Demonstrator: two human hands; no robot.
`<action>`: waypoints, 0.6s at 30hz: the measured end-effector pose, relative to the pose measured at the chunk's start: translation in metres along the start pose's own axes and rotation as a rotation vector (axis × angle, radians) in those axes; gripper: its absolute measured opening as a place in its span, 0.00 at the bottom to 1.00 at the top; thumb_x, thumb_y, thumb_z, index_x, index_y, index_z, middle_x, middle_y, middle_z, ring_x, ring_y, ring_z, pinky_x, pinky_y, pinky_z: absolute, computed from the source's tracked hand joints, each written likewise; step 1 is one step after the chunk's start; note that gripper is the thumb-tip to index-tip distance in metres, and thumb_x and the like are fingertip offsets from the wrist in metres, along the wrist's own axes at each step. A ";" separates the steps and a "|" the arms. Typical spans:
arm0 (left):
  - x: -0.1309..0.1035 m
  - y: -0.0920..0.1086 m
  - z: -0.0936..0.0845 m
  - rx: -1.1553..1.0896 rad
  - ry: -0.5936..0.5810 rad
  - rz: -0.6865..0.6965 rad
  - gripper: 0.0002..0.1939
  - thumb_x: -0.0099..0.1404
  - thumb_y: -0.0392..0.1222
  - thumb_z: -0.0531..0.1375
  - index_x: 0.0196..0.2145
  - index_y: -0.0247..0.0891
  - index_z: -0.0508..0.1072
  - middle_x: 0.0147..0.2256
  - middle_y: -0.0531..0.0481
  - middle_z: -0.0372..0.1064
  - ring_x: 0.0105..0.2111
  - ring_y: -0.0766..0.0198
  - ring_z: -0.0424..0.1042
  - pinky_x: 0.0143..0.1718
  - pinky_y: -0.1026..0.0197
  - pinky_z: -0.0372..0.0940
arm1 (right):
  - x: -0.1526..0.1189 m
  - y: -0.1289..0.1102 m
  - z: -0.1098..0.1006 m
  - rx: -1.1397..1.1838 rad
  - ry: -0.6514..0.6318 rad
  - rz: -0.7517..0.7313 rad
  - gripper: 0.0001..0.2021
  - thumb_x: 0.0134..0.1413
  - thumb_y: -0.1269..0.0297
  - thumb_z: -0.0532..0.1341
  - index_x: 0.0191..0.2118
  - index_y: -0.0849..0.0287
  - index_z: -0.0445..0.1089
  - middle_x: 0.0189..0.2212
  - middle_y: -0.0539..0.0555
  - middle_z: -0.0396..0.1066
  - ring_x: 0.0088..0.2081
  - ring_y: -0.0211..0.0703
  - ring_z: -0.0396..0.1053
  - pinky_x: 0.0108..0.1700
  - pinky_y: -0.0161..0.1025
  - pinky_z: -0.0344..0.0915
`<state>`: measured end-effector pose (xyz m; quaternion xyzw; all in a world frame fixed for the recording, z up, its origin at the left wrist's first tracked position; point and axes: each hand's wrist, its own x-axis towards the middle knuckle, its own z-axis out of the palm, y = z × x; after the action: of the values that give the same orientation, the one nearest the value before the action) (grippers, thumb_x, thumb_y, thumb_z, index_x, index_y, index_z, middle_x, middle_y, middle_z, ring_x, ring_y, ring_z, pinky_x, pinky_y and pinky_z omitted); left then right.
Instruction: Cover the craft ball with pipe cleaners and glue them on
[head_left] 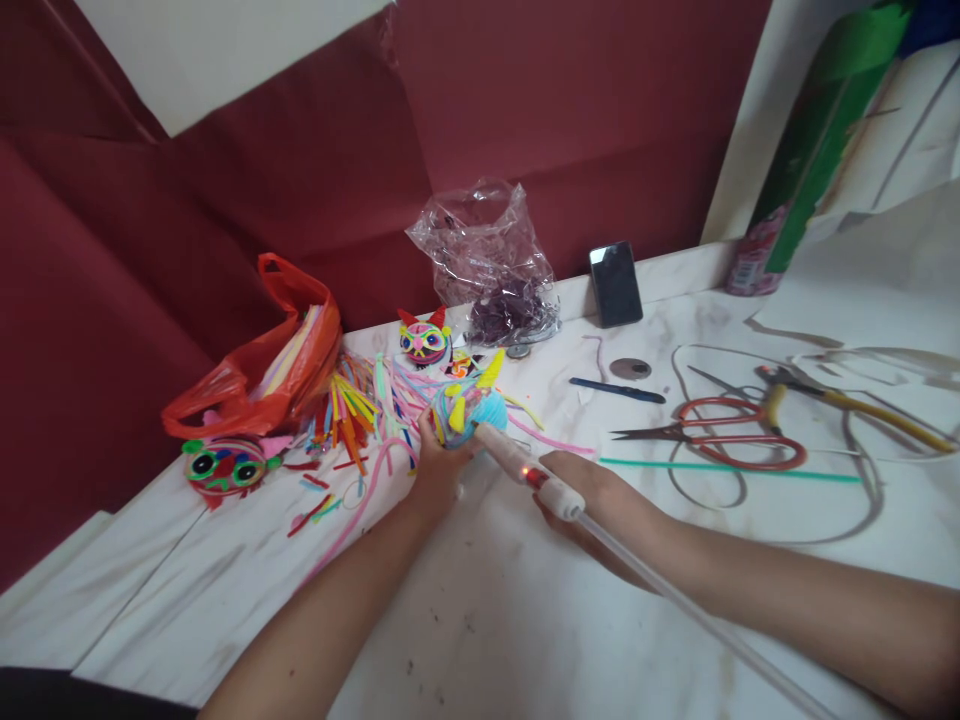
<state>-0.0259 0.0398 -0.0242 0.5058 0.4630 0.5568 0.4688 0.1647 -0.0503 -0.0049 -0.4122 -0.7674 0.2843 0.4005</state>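
Note:
My left hand (439, 470) is closed around a small blue craft figure (489, 412) with yellow horns and pink and yellow trim. A white glue gun (525, 470) with a glowing red light is gripped in my right hand (577, 500). Its nozzle points at the lower part of the figure, touching or very close to it. A long translucent glue stick runs out of the gun's rear toward the lower right. The fingers of my right hand are partly hidden behind the gun.
Two finished-looking faces stand by a red bag (304, 345): one (225, 468) left, another (425, 342) behind. Pipe cleaners (352, 410) lie between them. Farther back are a clear bag (510, 300) and phone (616, 285). Right: blue pen-like tool (616, 390), scissors (742, 435), pliers (862, 402), cable.

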 end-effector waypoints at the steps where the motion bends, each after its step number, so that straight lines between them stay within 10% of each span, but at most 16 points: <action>1: 0.000 0.001 0.000 0.007 0.002 -0.003 0.41 0.45 0.36 0.69 0.54 0.46 0.56 0.52 0.46 0.66 0.50 0.54 0.68 0.49 0.52 0.64 | 0.001 -0.001 -0.001 -0.012 -0.002 -0.005 0.07 0.49 0.73 0.54 0.24 0.56 0.57 0.22 0.48 0.64 0.25 0.37 0.62 0.26 0.34 0.57; 18: 0.002 -0.003 0.000 -0.050 -0.012 -0.001 0.42 0.42 0.36 0.70 0.52 0.45 0.57 0.49 0.46 0.67 0.49 0.53 0.69 0.49 0.50 0.65 | 0.003 -0.008 -0.006 -0.133 0.077 0.009 0.06 0.54 0.67 0.51 0.26 0.56 0.57 0.22 0.49 0.63 0.23 0.37 0.60 0.24 0.33 0.57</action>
<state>-0.0257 0.0426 -0.0268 0.4970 0.4463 0.5651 0.4843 0.1659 -0.0511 0.0051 -0.4518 -0.7668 0.2187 0.4002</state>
